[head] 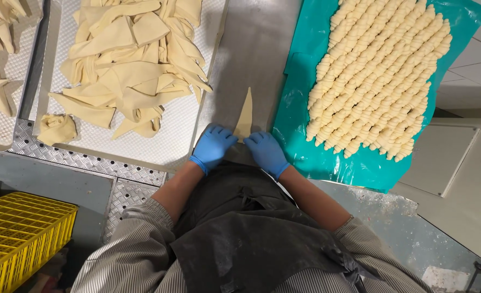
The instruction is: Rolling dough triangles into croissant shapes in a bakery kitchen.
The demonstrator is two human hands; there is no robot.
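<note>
- Left hand [212,146]: blue glove, palm down, fingers spread flat on the steel counter [254,54], fingertips touching the left corner of the wide end of the dough triangle [245,115]; pressing, not clenched around anything.
- Right hand [266,152]: blue glove, palm down, fingers flat, fingertips at the right corner of the same wide end; likewise pressing, not closed.
- Dough triangle: 1 long, narrow, pale piece, flat on the counter, point directed away from the body, wide end between the 2 hands, just in front of the dark apron [251,228].
- Rolled croissants [378,76]: raw, pale, packed in tight diagonal rows, touching one another, on a teal plastic sheet [300,70] to the right of the triangle; count not readable.
- Teal plastic sheet: spread over the counter's right part, near edge just beside the right hand.
- Pile of cut dough triangles [132,65]: loose, overlapping, some folded, on a tray with white textured liner [159,146] to the left of the triangle.
- Crumpled dough scrap [57,128]: 1 lump at the near left corner of the same tray.
- Second tray [1,122]: far left, partly out of frame, more dough pieces on it.
- Yellow plastic crate [20,233]: lower left, below counter level.
- Striped sleeves [126,255]: pushed up, forearms bare.
</note>
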